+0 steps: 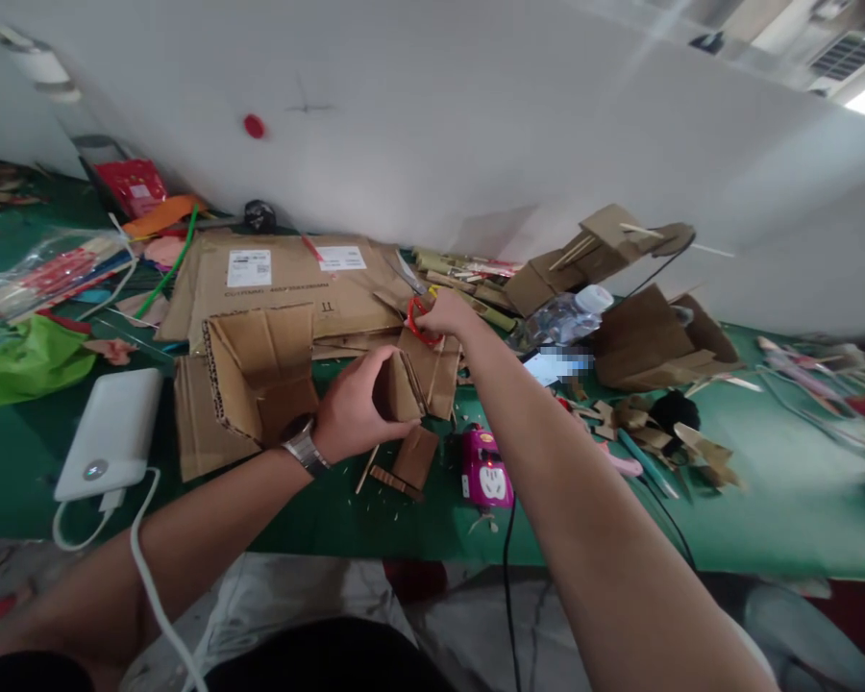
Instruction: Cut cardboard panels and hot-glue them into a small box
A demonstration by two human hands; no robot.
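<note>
My left hand (357, 404) is closed around a folded piece of cardboard (402, 389), thumb on the near side and fingers on the far side. Farther back, my right hand (451, 317) grips the red handle of a pair of scissors (422, 325), whose blades point away toward the wall. Under the scissors are flat cardboard pieces (443, 370). Left of my left hand stands an open cardboard box (259, 375). Just in front of that hand, a small brown cardboard piece (414, 457) lies on the green table (404, 533).
A white power bank (111, 432) with a cable lies at left. The pink power socket (486, 471) sits near the front edge. Behind are a flattened carton (288, 279), a plastic bottle (566, 317) and a cardboard construction (569, 259). Cardboard scraps (641, 423) clutter the right.
</note>
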